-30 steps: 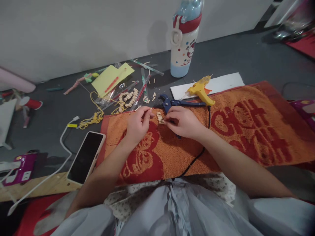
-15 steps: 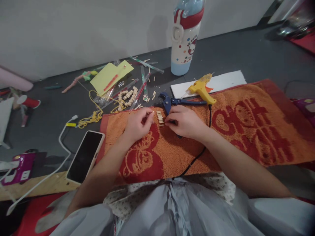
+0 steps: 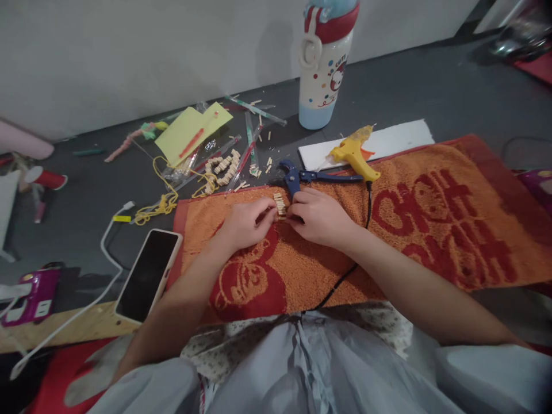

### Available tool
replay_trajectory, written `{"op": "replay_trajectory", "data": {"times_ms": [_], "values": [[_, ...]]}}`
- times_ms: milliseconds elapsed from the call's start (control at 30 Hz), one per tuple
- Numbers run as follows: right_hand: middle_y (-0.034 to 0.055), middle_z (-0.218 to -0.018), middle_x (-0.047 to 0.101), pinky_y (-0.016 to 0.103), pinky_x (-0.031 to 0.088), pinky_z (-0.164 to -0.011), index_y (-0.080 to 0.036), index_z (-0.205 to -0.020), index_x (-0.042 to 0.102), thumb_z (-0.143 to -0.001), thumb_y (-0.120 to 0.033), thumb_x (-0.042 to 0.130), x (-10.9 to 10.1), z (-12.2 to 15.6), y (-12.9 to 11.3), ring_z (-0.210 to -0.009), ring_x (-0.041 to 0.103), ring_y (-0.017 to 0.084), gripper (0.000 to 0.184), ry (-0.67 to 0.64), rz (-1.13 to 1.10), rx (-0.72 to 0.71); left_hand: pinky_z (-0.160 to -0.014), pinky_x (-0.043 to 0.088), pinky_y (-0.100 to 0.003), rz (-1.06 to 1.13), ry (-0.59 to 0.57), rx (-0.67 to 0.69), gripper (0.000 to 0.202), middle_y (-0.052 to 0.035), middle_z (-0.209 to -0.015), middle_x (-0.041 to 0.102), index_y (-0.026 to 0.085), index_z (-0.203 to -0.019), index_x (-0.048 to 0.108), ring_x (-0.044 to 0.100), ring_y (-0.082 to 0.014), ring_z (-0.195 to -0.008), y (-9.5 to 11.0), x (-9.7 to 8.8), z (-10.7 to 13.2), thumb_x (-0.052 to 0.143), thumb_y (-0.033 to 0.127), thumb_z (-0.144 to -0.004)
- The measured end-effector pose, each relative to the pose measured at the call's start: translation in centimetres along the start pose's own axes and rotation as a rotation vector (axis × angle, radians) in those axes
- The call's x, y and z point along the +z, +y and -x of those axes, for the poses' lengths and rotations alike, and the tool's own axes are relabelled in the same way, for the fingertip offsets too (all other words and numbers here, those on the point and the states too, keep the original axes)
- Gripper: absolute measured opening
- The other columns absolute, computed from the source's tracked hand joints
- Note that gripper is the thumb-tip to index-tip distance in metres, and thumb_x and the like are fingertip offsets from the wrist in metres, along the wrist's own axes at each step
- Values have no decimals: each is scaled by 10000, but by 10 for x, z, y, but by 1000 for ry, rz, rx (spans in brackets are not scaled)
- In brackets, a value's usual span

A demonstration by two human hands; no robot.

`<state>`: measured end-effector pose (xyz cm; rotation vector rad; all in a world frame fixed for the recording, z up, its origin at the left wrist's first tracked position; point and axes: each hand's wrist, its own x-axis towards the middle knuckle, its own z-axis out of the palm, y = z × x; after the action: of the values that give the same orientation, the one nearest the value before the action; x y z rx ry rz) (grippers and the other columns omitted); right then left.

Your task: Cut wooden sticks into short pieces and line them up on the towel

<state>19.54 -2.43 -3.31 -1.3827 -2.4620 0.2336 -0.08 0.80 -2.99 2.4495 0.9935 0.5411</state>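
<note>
A short ladder-like row of pale wooden stick pieces [image 3: 279,203] lies on the orange and red towel [image 3: 319,270], between my two hands. At its lower left side, my left hand [image 3: 251,222] has thumb and forefinger pinched together, the tips touching or nearly touching the pieces. My right hand [image 3: 318,218] is closed in a pinch at the lower right end of the row. Whatever lies between the fingertips of either hand is too small to make out. Blue-handled cutting pliers [image 3: 321,177] lie just behind my right hand, their head partly covered by it.
Behind the pliers, a yellow hot glue gun [image 3: 356,155] rests across a white board [image 3: 399,141], its black cord crossing the towel. A bottle [image 3: 321,80] stands behind. Leftward are a beaded-looking stick loop [image 3: 222,171], yellow cord [image 3: 157,210], yellow paper [image 3: 185,132] and a phone [image 3: 149,276].
My left hand has moved right, up to the row of stick pieces, and its fingertips have come closer together. My right hand has shifted slightly left against the row's end.
</note>
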Motion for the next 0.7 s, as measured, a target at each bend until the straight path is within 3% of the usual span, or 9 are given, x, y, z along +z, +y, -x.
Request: {"op": "replay_trajectory", "data": {"times_ms": [700], "values": [[114, -794, 631, 347, 413, -724, -136, -789, 723, -848, -262, 608, 1, 0, 2, -791, 523, 243, 181, 44, -27, 46, -583, 416, -230, -110, 48, 42, 189, -5, -746, 689, 193, -911, 597, 609, -108, -604, -1, 1, 1, 445, 305, -920]]}}
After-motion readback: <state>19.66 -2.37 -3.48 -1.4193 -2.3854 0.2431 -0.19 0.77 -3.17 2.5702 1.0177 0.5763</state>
